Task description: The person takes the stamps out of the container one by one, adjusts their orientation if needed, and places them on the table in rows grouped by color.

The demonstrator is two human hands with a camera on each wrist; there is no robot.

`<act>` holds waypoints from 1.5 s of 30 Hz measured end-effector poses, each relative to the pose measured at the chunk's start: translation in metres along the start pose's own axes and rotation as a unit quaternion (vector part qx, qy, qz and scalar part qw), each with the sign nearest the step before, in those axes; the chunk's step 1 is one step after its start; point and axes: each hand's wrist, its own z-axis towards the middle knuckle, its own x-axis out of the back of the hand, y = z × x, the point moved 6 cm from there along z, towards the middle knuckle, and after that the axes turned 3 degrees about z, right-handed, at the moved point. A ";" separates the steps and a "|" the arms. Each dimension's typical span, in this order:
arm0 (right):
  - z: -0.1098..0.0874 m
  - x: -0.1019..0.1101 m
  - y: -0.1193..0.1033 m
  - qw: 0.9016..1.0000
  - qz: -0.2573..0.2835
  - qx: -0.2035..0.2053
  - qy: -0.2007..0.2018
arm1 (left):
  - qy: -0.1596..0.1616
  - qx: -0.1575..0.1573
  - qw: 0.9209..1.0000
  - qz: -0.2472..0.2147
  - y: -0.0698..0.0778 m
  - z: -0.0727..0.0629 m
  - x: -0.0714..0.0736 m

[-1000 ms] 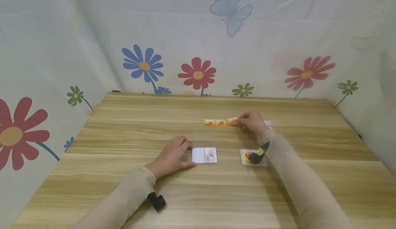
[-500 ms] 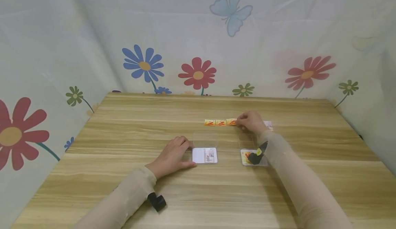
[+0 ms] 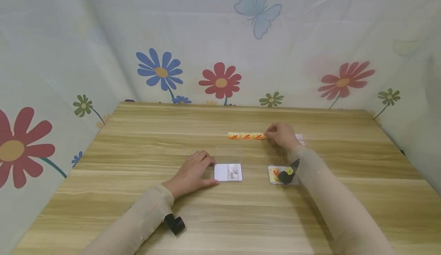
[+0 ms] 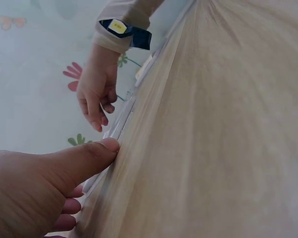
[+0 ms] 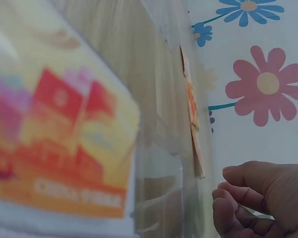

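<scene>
Lying just left of right hand (image 3: 280,136) (nearer), card row (image 3: 246,136) is stretched left to right; right fingers (image 5: 225,214) are bent, pinch cannot be told; left hand (image 3: 192,174) is spread at left case (image 3: 221,172).

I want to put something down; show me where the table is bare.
The brown-striped wooden table is bare left of the left hand, right of the beige right sleeve and beyond the row of yellow-and-red paper rectangles. Crowded: that row, two flat, clear plastic cases and the right hand, all mid-table.
</scene>
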 end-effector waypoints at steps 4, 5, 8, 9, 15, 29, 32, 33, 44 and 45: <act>-0.004 0.004 -0.008 1.000 0.000 0.025 0.011 | 0.000 0.001 1.000 0.000 0.000 0.000 0.000; -0.005 0.005 -0.009 0.999 0.001 0.030 0.013 | 0.001 0.001 1.000 0.001 0.000 0.000 0.001; -0.009 0.008 -0.013 0.999 0.009 0.036 0.014 | 0.003 0.001 1.000 0.004 0.000 0.000 0.001; -0.009 0.008 -0.014 0.999 0.014 0.034 0.012 | 0.004 0.001 1.000 0.004 -0.001 0.000 0.000; -0.017 0.010 -0.015 0.999 0.036 0.033 0.008 | 0.001 -0.001 1.000 0.008 -0.001 0.000 -0.001; -0.038 0.009 -0.032 0.992 0.060 0.099 0.047 | 0.009 -0.006 1.000 0.020 0.000 -0.001 0.001; -0.042 0.007 -0.034 0.991 0.067 0.100 0.049 | 0.009 -0.008 1.000 0.018 0.000 -0.001 0.002; -0.043 0.006 -0.035 0.991 0.071 0.105 0.051 | 0.008 -0.008 1.000 0.017 0.000 -0.001 0.002; -0.059 -0.004 -0.043 0.987 0.080 0.126 0.050 | 0.008 -0.010 1.000 0.020 0.001 -0.002 0.002; -0.060 -0.005 -0.043 0.987 0.079 0.128 0.050 | 0.008 -0.009 1.000 0.019 0.001 -0.002 0.002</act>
